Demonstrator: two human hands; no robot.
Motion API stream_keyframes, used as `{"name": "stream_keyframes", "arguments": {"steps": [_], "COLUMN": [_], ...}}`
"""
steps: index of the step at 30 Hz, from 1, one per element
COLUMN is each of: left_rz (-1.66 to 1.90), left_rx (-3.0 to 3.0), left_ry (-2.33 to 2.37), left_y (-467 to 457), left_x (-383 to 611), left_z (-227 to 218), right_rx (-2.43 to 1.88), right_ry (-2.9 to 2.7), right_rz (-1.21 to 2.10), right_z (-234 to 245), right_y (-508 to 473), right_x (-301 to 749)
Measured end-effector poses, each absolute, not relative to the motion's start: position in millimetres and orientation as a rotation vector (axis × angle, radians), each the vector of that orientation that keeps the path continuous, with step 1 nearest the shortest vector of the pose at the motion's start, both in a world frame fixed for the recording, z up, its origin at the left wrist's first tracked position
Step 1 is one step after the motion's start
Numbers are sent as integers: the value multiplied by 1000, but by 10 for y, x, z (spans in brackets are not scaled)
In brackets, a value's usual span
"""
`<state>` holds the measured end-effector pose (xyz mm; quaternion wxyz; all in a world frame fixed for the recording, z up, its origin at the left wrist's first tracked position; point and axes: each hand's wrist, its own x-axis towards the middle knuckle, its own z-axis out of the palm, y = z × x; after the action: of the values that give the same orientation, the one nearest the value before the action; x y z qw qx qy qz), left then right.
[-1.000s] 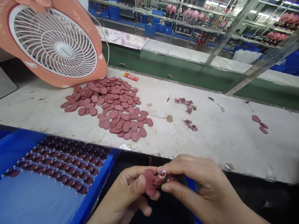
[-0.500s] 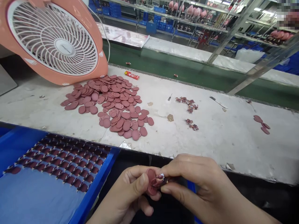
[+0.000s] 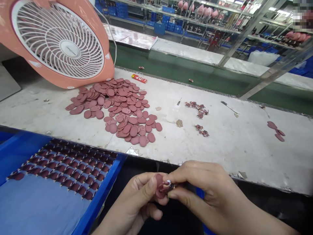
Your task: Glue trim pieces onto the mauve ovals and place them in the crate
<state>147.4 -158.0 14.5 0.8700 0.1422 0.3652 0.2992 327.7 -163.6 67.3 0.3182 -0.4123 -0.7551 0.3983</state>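
Observation:
Between thumb and fingers, my left hand (image 3: 140, 199) grips a reddish-brown oval disc (image 3: 159, 180). My right hand (image 3: 207, 189) pinches a small painted figurine piece (image 3: 167, 184), brown with a white tip, against the disc. Both hands meet in front of the table's near edge; the join between the two pieces is partly hidden by fingers. A large pile of similar oval discs (image 3: 127, 107) lies on the table, left of centre. Several small painted pieces (image 3: 200, 111) sit in clusters on the table beyond my right hand.
An orange fan (image 3: 70, 45) stands at the back left. Below it, a blue tray (image 3: 44, 209) holds rows of assembled pieces (image 3: 73, 166). A small red box (image 3: 139, 78), a needle-tipped bottle (image 3: 174, 112) and a thin tool (image 3: 230, 107) lie on the table. Beyond runs a green belt (image 3: 166, 68).
Both hands stay together with the disc and figurine piece, the pieces turned slightly. Small pieces on the green belt have shifted to the right. The whole view has shifted a little.

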Motion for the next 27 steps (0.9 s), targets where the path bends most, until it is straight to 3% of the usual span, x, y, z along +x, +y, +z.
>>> {"name": "stream_keyframes", "arguments": {"steps": [13,27], "left_rz": [619,676], "left_rx": [265,290], "left_ry": [796,776], "left_y": [-1563,-1608], "left_x": [1475,1482], "left_z": [163,132], "right_rx": [-1132,-1127], "right_ry": [-2043,-2190], "right_rz": [1089,879], "right_z": [716,671], "right_y": [-1597,-1644], "right_x": [3300,3272]}}
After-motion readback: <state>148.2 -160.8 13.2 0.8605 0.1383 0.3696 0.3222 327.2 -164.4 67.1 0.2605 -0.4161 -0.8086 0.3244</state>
